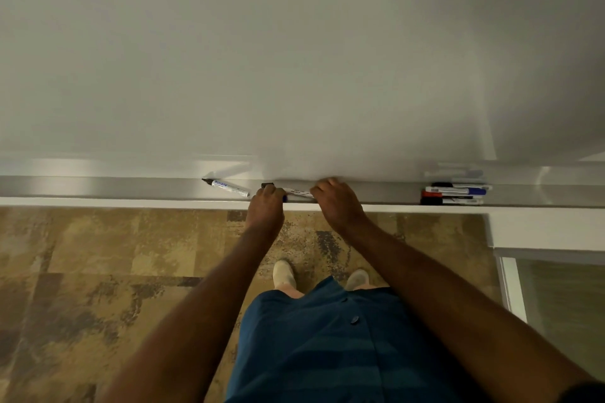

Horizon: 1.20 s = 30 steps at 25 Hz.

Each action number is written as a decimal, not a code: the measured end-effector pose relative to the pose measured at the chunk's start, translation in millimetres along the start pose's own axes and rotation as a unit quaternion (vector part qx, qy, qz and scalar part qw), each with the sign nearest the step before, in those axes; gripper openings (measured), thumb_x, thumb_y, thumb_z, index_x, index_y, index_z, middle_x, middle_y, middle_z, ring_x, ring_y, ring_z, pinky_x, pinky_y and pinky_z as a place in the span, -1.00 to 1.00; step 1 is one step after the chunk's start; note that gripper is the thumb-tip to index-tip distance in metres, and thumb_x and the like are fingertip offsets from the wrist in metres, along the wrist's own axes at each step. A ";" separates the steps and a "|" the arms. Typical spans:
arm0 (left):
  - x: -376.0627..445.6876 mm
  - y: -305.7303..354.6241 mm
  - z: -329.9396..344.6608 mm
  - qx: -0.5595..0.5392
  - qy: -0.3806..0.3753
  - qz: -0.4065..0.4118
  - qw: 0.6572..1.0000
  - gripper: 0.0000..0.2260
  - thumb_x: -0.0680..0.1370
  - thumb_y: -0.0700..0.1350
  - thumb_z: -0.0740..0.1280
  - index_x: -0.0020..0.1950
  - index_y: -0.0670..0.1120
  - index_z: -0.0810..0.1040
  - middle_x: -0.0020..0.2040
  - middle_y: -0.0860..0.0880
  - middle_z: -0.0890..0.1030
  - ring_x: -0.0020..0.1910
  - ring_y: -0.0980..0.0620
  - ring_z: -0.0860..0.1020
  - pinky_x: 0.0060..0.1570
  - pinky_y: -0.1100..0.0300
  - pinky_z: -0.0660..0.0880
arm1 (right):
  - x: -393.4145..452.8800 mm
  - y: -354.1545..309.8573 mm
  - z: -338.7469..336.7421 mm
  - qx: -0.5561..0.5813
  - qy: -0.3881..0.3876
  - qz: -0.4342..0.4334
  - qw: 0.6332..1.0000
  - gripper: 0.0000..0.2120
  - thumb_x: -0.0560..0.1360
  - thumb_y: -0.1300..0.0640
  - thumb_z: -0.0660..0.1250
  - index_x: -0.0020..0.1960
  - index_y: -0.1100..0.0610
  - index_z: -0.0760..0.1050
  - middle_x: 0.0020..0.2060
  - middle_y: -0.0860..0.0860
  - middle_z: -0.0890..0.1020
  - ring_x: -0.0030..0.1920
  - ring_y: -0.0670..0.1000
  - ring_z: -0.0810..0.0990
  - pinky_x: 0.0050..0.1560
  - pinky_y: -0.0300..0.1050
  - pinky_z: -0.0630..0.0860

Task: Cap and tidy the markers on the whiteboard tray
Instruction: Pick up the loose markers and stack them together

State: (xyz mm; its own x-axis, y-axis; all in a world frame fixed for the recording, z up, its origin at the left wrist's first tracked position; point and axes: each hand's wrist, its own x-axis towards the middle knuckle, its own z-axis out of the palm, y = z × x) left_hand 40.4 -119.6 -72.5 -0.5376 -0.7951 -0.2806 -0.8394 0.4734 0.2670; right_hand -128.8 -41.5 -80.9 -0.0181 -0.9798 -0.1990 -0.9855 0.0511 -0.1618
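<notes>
**Two hands on one marker at mid-tray**

The marker lay along the whiteboard tray at the centre of the frame, but both hands covered its ends, so only a short white stretch of barrel showed between them. Whether it was capped could not be told. A small dark piece showed just above the left hand's knuckles; what it was could not be made out. Both arms reached up from the lower frame edge, nearly straight, wrists over the tray's front lip. The left hand was curled closed around the marker's left end. The right hand lay knuckles-up over the right end, its fingertips hidden against the board. To the left, an uncapped marker lay tilted, tip toward the board. At far right a cluster of capped markers lay stacked side by side, their labels blurred.
</notes>
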 end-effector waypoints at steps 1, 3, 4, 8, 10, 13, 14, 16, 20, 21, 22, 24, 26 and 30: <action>0.1 -2.0 1.5 0.000 0.003 0.008 1.000 -0.77 0.58 -0.32 0.27 0.18 -0.13 0.60 0.13 -0.12 0.59 0.06 -0.09 0.56 0.07 0.02 0.54 | 0.0 2.5 0.3 0.000 -0.002 0.008 1.000 -0.70 0.62 0.23 0.13 0.29 0.14 0.51 0.23 0.10 0.58 0.23 0.13 0.49 0.20 0.02 0.44; 0.5 -5.5 3.3 -0.005 0.008 0.022 1.000 -0.77 0.58 -0.32 0.27 0.17 -0.12 0.61 0.12 -0.11 0.61 0.04 -0.09 0.57 0.06 0.02 0.54 | 1.0 8.4 -1.1 0.001 -0.008 0.030 1.000 -0.75 0.61 0.25 0.17 0.22 0.17 0.53 0.18 0.12 0.59 0.20 0.13 0.50 0.15 0.01 0.46; 1.0 -6.5 3.5 -0.011 0.009 0.024 1.000 -0.76 0.58 -0.32 0.27 0.16 -0.11 0.62 0.11 -0.11 0.62 0.03 -0.08 0.58 0.05 0.02 0.54 | 0.4 11.3 -2.9 0.006 -0.010 0.040 0.999 -0.76 0.60 0.26 0.19 0.21 0.18 0.53 0.18 0.13 0.59 0.20 0.13 0.50 0.15 0.01 0.47; 6.2 -1.5 2.2 -0.103 0.000 0.004 0.995 -0.81 0.59 -0.26 0.30 0.12 -0.09 0.65 0.06 -0.07 0.66 0.00 -0.04 0.58 0.03 0.05 0.55 | -17.8 21.9 -15.3 0.074 0.033 0.057 0.995 -0.81 0.57 0.21 0.25 0.16 0.16 0.51 0.10 0.10 0.58 0.13 0.11 0.55 0.02 -0.01 0.55; 8.1 8.3 -0.8 -0.225 -0.019 -0.017 0.974 -0.84 0.60 -0.23 0.34 0.14 -0.10 0.65 0.07 -0.05 0.65 0.00 0.01 0.58 0.01 0.19 0.53 | -34.8 26.2 -24.5 0.192 0.095 0.104 0.971 -0.87 0.51 0.16 0.34 0.06 0.10 0.49 -0.05 0.02 0.59 -0.05 0.05 0.58 -0.14 -0.06 0.55; 6.9 26.3 -5.4 -0.372 -0.050 -0.037 0.926 -0.81 0.58 -0.24 0.39 0.18 -0.09 0.65 0.08 -0.04 0.66 -0.05 0.08 0.59 -0.06 0.33 0.50 | -53.5 34.6 -38.4 0.447 0.124 0.236 0.854 -0.87 0.46 0.15 0.45 -0.01 0.05 0.56 -0.14 -0.05 0.67 -0.13 -0.06 0.65 -0.17 -0.22 0.61; 5.5 32.3 -6.7 -0.410 -0.060 -0.039 0.909 -0.81 0.58 -0.24 0.39 0.17 -0.06 0.65 0.07 -0.03 0.67 -0.05 0.07 0.60 -0.06 0.31 0.53 | -58.0 37.0 -41.8 0.544 0.121 0.276 0.783 -0.90 0.48 0.16 0.44 -0.01 0.05 0.59 -0.13 -0.02 0.71 -0.11 -0.04 0.70 -0.14 -0.23 0.64; 2.6 42.7 -8.9 -0.482 -0.088 -0.044 0.871 -0.80 0.58 -0.25 0.39 0.11 0.01 0.66 0.05 -0.04 0.68 -0.02 -0.01 0.64 -0.07 0.22 0.61 | -66.9 39.5 -47.0 0.714 0.108 0.318 0.615 -0.90 0.54 0.20 0.39 0.03 0.11 0.63 -0.04 0.10 0.74 -0.02 0.06 0.74 -0.07 -0.17 0.68; -2.1 60.6 -9.0 -0.528 -0.116 -0.031 0.841 -0.75 0.58 -0.29 0.37 0.06 0.06 0.67 0.02 -0.06 0.69 -0.04 0.00 0.66 -0.10 0.23 0.65 | -81.7 44.8 -50.4 0.809 0.115 0.320 0.479 -0.79 0.57 0.17 0.36 0.12 0.27 0.63 0.00 0.21 0.73 0.02 0.15 0.74 -0.09 -0.16 0.68; -3.0 64.0 -8.8 -0.535 -0.116 -0.026 0.837 -0.74 0.58 -0.30 0.36 0.06 0.06 0.67 0.01 -0.06 0.70 -0.06 0.02 0.66 -0.10 0.23 0.65 | -83.9 45.6 -49.7 0.810 0.115 0.319 0.478 -0.80 0.57 0.17 0.36 0.10 0.26 0.64 0.00 0.22 0.73 0.02 0.16 0.74 -0.09 -0.16 0.68; -4.1 67.5 -8.4 -0.543 -0.115 -0.023 0.832 -0.74 0.57 -0.31 0.37 0.06 0.05 0.68 0.01 -0.05 0.70 -0.08 0.04 0.66 -0.10 0.22 0.64 | -86.1 46.8 -48.9 0.811 0.113 0.317 0.479 -0.82 0.57 0.17 0.36 0.08 0.25 0.65 0.01 0.22 0.73 0.03 0.17 0.73 -0.09 -0.16 0.68; -6.9 73.6 -6.8 -0.569 -0.119 -0.026 0.814 -0.77 0.56 -0.31 0.38 0.09 -0.02 0.69 -0.01 -0.07 0.72 -0.11 0.06 0.67 -0.10 0.23 0.64 | -91.4 50.2 -46.9 0.809 0.108 0.312 0.487 -0.84 0.58 0.20 0.34 0.09 0.24 0.63 0.02 0.24 0.72 0.05 0.20 0.73 -0.06 -0.13 0.68; -10.0 79.5 -6.1 -0.604 -0.128 -0.041 0.786 -0.80 0.55 -0.29 0.41 0.14 -0.09 0.67 -0.02 -0.11 0.73 -0.10 0.01 0.69 -0.10 0.22 0.63 | -97.6 54.2 -45.0 0.806 0.104 0.300 0.500 -0.87 0.58 0.23 0.35 0.10 0.22 0.59 0.02 0.25 0.72 0.06 0.22 0.72 0.00 -0.08 0.68; -17.5 92.9 -3.2 -0.733 -0.128 -0.130 0.655 -0.82 0.52 -0.26 0.45 0.12 -0.17 0.63 0.00 -0.18 0.72 -0.08 -0.08 0.71 -0.10 0.19 0.65 | -117.0 66.8 -48.6 0.790 0.083 0.262 0.548 -0.84 0.51 0.22 0.45 0.08 0.18 0.59 0.01 0.20 0.72 0.04 0.18 0.73 0.05 -0.04 0.67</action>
State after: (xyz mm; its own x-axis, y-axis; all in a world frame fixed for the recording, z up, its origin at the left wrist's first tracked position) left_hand -27.9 -62.9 -39.8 -0.5451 -0.5973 -0.5882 -0.0274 -0.6886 0.7247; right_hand -200.7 67.1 -21.4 -0.3736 -0.7480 -0.5485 0.5363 0.3083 -0.7857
